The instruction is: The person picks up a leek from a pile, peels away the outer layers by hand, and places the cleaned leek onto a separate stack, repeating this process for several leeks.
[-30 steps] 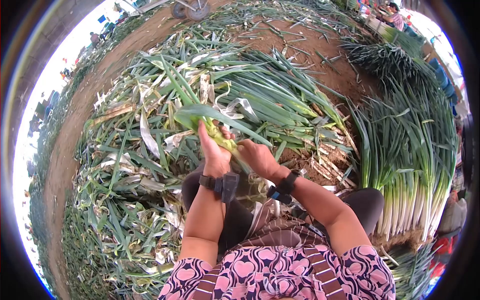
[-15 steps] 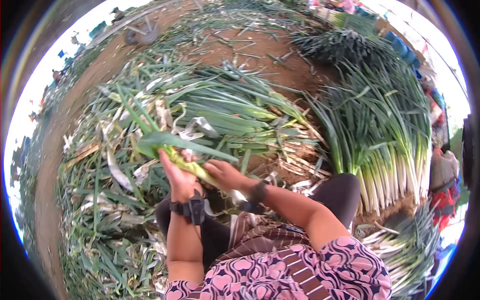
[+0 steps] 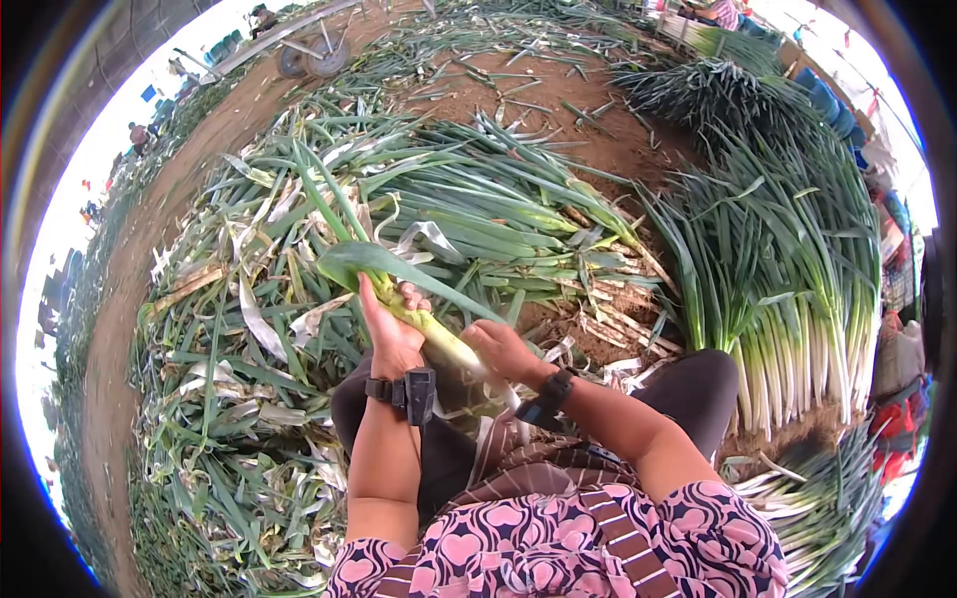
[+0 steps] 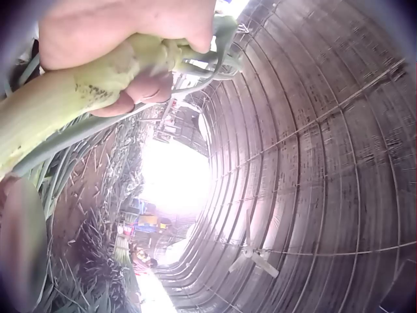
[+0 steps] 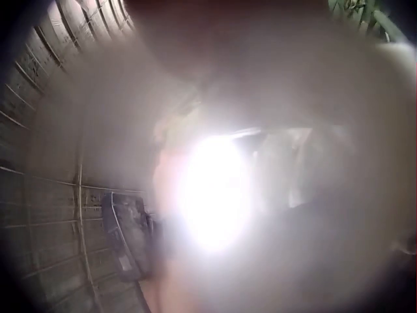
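Note:
A long green onion (image 3: 451, 346) with a pale thick stalk slants across the lap in the head view. My left hand (image 3: 394, 327) grips it where the leaves branch, its fingers wrapped around the stalk. In the left wrist view, that hand (image 4: 130, 32) covers part of the yellow-green stalk (image 4: 62, 104). My right hand (image 3: 501, 349) is lower along the onion, with curled fingers pinching at its side; its fingertips are hidden. A broad green leaf (image 3: 429, 274) bends over toward the right hand. The right wrist view is mostly blur and glare.
Loose leaves and trimmings (image 3: 219, 399) heap up at the left. Untrimmed green onions (image 3: 498, 219) lie ahead, roots toward the right. Cleaned onions (image 3: 788, 349) stand stacked at the right, above another pile (image 3: 817, 498). A wheeled cart (image 3: 324, 55) is at the far left.
My right hand has moved down along the stalk, away from my left hand, and more of the pale stalk shows between them. The left hand keeps its grip. The head view has shifted.

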A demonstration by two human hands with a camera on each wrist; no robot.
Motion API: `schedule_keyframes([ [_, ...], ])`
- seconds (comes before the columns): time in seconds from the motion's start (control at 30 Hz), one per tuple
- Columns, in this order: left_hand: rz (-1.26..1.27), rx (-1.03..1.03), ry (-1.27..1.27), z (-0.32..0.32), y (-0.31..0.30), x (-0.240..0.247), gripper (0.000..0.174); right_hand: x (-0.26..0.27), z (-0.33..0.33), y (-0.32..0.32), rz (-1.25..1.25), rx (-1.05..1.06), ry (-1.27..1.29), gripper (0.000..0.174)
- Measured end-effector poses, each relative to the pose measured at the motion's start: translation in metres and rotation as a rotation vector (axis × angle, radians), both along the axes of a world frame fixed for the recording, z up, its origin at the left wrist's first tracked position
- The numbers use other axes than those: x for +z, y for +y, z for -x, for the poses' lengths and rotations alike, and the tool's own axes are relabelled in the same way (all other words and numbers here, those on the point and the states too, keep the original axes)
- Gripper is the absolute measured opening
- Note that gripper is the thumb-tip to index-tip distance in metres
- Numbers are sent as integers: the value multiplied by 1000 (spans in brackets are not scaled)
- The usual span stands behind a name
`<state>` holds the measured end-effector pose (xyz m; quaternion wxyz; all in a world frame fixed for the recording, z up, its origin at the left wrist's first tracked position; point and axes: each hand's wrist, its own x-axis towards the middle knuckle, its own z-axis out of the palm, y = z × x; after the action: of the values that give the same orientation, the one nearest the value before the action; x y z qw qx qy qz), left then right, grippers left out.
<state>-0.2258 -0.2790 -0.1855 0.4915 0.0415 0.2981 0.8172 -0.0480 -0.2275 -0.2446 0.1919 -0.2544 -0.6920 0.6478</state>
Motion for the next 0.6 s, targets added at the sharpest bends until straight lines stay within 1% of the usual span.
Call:
schedule_keyframes([
  [0.07, 8, 6, 6, 0, 0, 0, 44, -6, -9, 0, -48, 13, 105, 37],
  [0.1, 17, 16, 12, 1, 1, -2, 44, -1, -14, -3, -186, 25, 167, 33],
  [0.2, 23, 47, 33, 1, 0, -5, 43, 17, -30, -14, -36, 91, -43, 29],
  [0.27, 45, 70, -17, 3, 2, -12, 42, 3, -27, -17, -270, -51, -29, 22],
  [0.33, 25, 60, -31, 2, 3, -11, 43, 0, -25, -15, -550, -100, 61, 16],
  [0.37, 33, 38, 2, 5, 2, -17, 46, -3, -23, -13, -574, -97, 86, 15],
  [0.4, 7, 23, -16, 5, 2, -16, 45, -7, -20, -11, -595, -88, 116, 14],
  [0.43, 18, 27, -15, 3, 1, -11, 44, -6, -18, -11, -561, -59, 60, 15],
  [0.47, 33, 37, -15, 1, 0, -6, 44, -4, -22, -12, -442, -33, 4, 15],
  [0.53, 35, 55, -16, -1, -2, -3, 43, -1, -26, -17, -475, -30, 121, 17],
  [0.57, 39, 58, -5, -1, -2, -4, 43, -7, -28, -18, -518, -27, 138, 20],
  [0.6, 46, 63, 6, -1, -2, -4, 43, -6, -29, -18, -497, -37, 96, 19],
])
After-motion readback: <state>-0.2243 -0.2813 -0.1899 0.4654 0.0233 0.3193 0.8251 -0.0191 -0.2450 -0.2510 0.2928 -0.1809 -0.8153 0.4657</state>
